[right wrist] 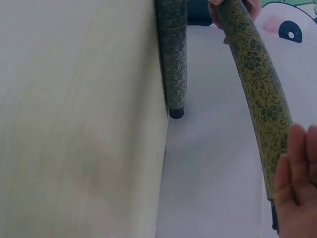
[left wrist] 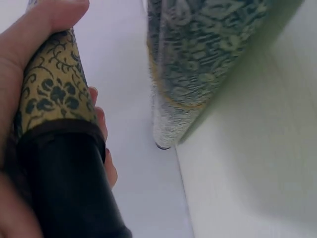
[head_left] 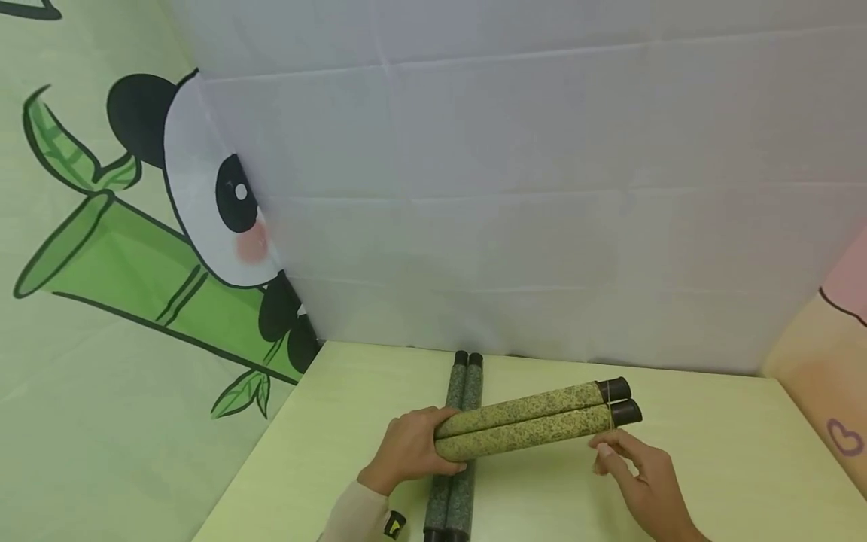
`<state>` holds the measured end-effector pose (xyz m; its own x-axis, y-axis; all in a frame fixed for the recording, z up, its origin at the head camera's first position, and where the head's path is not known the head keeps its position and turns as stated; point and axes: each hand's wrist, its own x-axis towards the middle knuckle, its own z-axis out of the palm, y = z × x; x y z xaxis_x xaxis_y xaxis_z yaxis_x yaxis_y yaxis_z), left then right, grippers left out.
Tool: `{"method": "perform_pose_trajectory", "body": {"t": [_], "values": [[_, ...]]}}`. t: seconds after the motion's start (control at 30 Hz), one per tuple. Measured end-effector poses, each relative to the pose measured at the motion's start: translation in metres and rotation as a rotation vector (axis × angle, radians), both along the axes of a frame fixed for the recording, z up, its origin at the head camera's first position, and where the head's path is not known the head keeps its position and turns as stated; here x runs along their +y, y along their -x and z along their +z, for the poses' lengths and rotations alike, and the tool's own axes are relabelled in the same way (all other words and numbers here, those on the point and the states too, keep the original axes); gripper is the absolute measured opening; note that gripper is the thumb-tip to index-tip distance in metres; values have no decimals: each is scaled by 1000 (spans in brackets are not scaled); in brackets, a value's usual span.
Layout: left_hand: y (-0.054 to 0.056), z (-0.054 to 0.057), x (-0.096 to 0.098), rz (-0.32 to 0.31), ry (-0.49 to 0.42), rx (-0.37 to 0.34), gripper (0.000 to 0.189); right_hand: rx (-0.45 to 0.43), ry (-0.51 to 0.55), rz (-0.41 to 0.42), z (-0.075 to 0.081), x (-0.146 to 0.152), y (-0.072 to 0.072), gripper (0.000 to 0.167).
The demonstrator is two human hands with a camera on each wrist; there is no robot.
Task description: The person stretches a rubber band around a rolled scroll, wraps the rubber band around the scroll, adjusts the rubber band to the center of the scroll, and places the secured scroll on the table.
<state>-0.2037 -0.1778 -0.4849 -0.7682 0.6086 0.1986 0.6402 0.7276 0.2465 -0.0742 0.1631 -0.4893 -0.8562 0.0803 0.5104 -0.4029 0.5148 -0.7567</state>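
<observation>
Two gold scrolls with a dark floral pattern and black end knobs lie side by side, raised above the table. My left hand grips them round their left end; the left wrist view shows its thumb and fingers about the gold roll. A thin elastic band loops round their right end, by the black knobs. Just below that end, my right hand has thumb and forefinger together at the band, seeming to pinch it. In the right wrist view its fingers overlap the gold scroll.
Two blue-grey scrolls lie together on the pale table, beneath the gold pair and left hand. A yellowish band circles them. A white cloth wall rises behind; a panda print covers the left side.
</observation>
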Motion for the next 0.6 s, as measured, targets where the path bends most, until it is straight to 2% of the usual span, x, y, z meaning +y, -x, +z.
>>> {"method": "perform_pose_trajectory", "body": {"t": [0.07,0.23,0.3,0.37,0.47,0.6], "values": [[-2,1,-1,17,13,34,77,-156,91,14,3,0,4,22],[-6,2,-1,40,102,93,83,-386,411,229,16,9,17,46],[-8,3,0,33,146,132,83,-512,497,287,26,13,23,53],[-11,4,0,9,184,197,84,-653,514,317,35,18,30,61],[-15,10,2,-26,235,286,86,-839,456,339,45,24,40,72],[-18,18,3,-73,285,343,91,-955,400,342,51,28,55,76]]}}
